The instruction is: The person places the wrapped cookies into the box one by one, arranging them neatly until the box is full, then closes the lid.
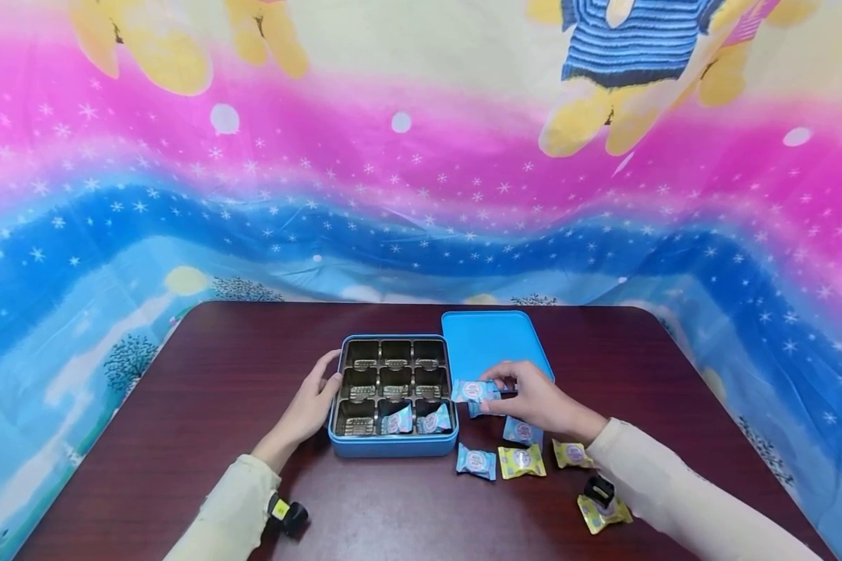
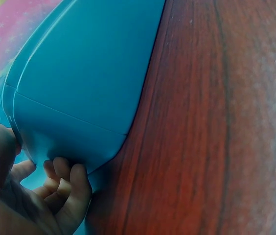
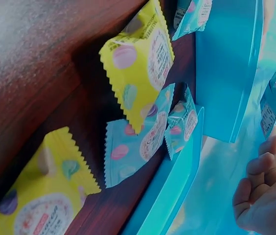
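A blue tin [image 1: 393, 446] with a brown divided insert stands in the middle of the head view. Two blue-wrapped candies lie in its front row, one in the middle compartment [image 1: 397, 421] and one in the right compartment [image 1: 435, 420]. My left hand [image 1: 311, 405] rests against the tin's left side, thumb at the rim, fingertips touching the wall in the left wrist view. Just off the tin's right edge, my right hand [image 1: 529, 397] pinches a blue-wrapped candy [image 3: 270, 106] between thumb and fingers. Another blue candy [image 1: 475, 410] is partly hidden below it.
The tin's blue lid [image 1: 491, 343] lies behind the right hand. Nearer me are blue candies [image 1: 475, 461] and several yellow-wrapped candies [image 1: 521, 461], one partly under the right wrist's camera [image 1: 599, 491]. A printed cloth [image 1: 407, 218] hangs behind the dark wooden table [image 1: 252, 335].
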`<action>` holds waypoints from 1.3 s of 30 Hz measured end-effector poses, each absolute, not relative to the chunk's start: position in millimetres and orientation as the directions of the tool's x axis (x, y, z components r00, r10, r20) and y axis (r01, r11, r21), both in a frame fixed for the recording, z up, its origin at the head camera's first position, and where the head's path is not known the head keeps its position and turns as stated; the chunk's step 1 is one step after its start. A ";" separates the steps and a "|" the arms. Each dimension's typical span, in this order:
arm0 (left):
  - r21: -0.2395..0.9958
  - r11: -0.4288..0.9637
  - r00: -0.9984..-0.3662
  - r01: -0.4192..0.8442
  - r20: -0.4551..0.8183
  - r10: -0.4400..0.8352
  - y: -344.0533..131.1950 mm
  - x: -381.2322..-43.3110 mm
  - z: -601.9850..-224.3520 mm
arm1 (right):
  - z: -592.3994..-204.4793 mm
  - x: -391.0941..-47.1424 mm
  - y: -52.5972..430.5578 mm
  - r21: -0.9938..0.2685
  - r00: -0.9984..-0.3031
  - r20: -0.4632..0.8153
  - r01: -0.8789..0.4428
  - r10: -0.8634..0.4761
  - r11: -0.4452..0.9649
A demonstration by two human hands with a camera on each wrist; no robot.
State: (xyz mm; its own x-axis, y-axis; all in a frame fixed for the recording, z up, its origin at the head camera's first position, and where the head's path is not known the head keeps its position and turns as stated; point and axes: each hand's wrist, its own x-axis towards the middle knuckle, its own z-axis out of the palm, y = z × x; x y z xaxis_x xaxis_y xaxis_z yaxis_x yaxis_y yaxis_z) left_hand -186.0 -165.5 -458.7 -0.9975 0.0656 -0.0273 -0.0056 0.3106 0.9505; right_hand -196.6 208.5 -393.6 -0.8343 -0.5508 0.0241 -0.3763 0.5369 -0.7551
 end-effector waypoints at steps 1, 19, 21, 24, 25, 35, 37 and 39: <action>0.950 0.311 -0.997 -0.006 -0.028 0.065 -165.2 -185.8 -458.4 | -393.4 -196.4 207.9 -0.753 -0.835 0.023 -0.376 -0.549 0.540; 0.942 0.335 -0.998 0.000 -0.023 0.064 -167.3 -186.1 -458.6 | -392.1 -196.3 190.4 -0.749 -0.836 0.022 -0.378 -0.549 0.545; 0.943 0.333 -0.998 0.000 -0.023 0.063 -167.4 -186.3 -459.0 | -392.8 -196.2 188.8 -0.750 -0.833 0.022 -0.379 -0.553 0.542; 0.942 0.335 -0.998 0.000 -0.021 0.061 -167.7 -186.1 -458.9 | -394.7 -196.8 186.4 -0.749 -0.828 0.027 -0.388 -0.561 0.537; 0.942 0.334 -0.998 0.001 -0.020 0.060 -167.8 -186.0 -458.8 | -395.5 -197.2 185.5 -0.748 -0.826 0.029 -0.392 -0.563 0.536; 0.947 0.321 -0.998 -0.002 -0.025 0.066 -167.4 -185.4 -458.7 | -398.9 -197.4 175.0 -0.717 -0.822 0.030 -0.414 -0.569 0.561; 0.947 0.323 -0.997 -0.001 -0.024 0.068 -166.8 -185.6 -458.5 | -397.9 -197.1 173.2 -0.718 -0.819 0.032 -0.417 -0.572 0.557; 0.945 0.327 -0.997 0.000 -0.024 0.068 -166.4 -185.8 -458.4 | -397.1 -196.9 171.9 -0.721 -0.818 0.033 -0.418 -0.575 0.553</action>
State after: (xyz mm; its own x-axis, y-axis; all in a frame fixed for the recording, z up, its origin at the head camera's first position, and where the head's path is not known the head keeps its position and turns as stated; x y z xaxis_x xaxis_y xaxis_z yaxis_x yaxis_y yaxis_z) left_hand -185.8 -166.4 -458.4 -0.9974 0.0676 -0.0237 -0.0003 0.3274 0.9449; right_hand -196.9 171.9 -397.1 -0.8176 -0.5749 0.0331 -0.4177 0.5525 -0.7213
